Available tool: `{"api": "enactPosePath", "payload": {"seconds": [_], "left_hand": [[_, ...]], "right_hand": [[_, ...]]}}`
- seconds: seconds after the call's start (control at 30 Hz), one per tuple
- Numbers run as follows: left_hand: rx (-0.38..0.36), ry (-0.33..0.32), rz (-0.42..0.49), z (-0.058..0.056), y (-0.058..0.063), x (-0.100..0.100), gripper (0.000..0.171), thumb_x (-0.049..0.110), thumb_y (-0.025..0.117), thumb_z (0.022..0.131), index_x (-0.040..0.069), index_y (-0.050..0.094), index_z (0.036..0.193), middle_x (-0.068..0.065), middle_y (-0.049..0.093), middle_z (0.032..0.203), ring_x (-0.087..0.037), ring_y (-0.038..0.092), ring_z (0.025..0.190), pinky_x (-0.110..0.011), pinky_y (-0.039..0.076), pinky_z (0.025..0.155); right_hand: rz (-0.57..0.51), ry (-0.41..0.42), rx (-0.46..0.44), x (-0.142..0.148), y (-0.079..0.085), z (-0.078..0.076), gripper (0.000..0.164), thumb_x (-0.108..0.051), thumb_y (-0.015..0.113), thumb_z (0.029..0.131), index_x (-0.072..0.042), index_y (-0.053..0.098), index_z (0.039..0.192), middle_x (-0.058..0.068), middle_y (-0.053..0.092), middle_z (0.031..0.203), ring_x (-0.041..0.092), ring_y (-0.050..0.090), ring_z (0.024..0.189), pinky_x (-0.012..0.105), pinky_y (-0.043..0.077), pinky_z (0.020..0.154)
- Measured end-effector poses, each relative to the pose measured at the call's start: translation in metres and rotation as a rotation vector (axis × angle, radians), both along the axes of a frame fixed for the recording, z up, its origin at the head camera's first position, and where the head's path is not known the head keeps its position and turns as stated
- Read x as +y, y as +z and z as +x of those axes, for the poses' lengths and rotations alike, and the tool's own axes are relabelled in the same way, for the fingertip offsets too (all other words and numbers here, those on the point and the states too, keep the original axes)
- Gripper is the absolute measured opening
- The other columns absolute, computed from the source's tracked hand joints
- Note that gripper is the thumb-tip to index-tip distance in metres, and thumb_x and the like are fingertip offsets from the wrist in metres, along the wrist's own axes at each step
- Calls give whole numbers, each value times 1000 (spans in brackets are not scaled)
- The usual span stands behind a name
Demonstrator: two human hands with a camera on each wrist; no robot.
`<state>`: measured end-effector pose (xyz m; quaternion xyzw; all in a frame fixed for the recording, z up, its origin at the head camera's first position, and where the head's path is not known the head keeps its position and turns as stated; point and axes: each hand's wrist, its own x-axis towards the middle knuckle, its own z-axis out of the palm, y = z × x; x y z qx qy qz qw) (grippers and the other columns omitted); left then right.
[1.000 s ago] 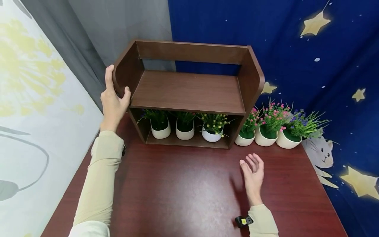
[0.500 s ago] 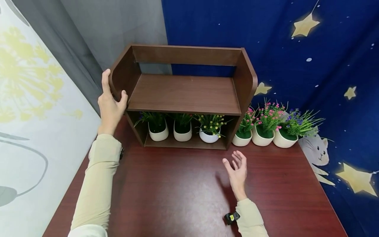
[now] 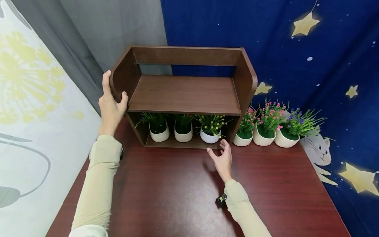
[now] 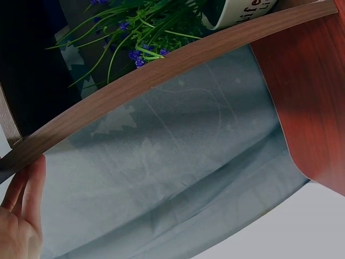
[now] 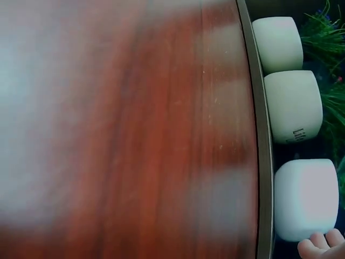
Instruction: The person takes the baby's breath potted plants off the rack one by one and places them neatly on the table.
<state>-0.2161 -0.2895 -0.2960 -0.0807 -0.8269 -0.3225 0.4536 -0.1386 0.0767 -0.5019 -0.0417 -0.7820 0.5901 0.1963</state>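
Note:
A dark brown wooden shelf [image 3: 185, 93] stands on the table with three potted artificial plants in its lower compartment. My left hand [image 3: 110, 110] holds the upper left side panel, thumb on the inner face and fingers along the outside. Palm turned inward and fingers apart, my right hand [image 3: 223, 161] reaches to the front right of the lower compartment. Its fingertips [image 5: 318, 243] are right at the white pot [image 5: 307, 199] with yellow flowers. Left of that pot are a middle pot [image 3: 183, 135] with hints of red and a left pot [image 3: 160, 135] with purple flowers.
Right of the shelf stand two pink-flowered pots [image 3: 243, 141] and a purple-flowered pot [image 3: 286, 141] in a row. The reddish-brown table [image 3: 165, 184] extends in front. A blue starry curtain [image 3: 281, 49] and a grey curtain [image 3: 118, 26] hang behind.
My right hand has moved left and forward from the table's right side to the yellow-flowered pot. The left hand keeps its hold on the shelf; the head view has shifted slightly.

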Motion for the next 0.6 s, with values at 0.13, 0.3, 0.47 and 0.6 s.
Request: {"api": "enactPosePath", "payload": {"seconds": [0.13, 0.3, 0.47, 0.6], "left_hand": [[16, -4, -5, -1, -2, -2, 63, 12, 59, 87, 21, 31, 142, -12, 58, 120, -37, 47, 58, -46, 38, 61], [7, -12, -2, 3, 0, -1, 64, 11, 59, 87, 22, 30, 142, -4, 54, 128, -39, 52, 64, -46, 40, 64], [-7, -17, -9, 4, 2, 1, 64, 14, 57, 88, 24, 28, 143, -1, 53, 130, -39, 54, 65, -46, 42, 65], [14, -21, -31, 2, 2, 1, 63, 14, 57, 88, 22, 28, 143, 0, 52, 132, -38, 53, 62, -47, 42, 63]], "right_hand": [[51, -53, -33, -8, 0, -11, 81, -37, 78, 73, -5, 39, 136, 9, 44, 131, 25, 45, 119, 39, 37, 95], [80, -98, -74, -13, -1, -24, 82, -40, 77, 72, -4, 38, 135, 11, 44, 129, 28, 45, 117, 38, 35, 94], [109, -128, -98, -15, -1, -37, 86, -37, 77, 71, 2, 36, 135, 17, 42, 128, 31, 44, 115, 41, 34, 95], [143, -151, -107, -17, -2, -46, 88, -37, 78, 70, 3, 34, 136, 20, 40, 129, 34, 43, 116, 44, 34, 95]]}}
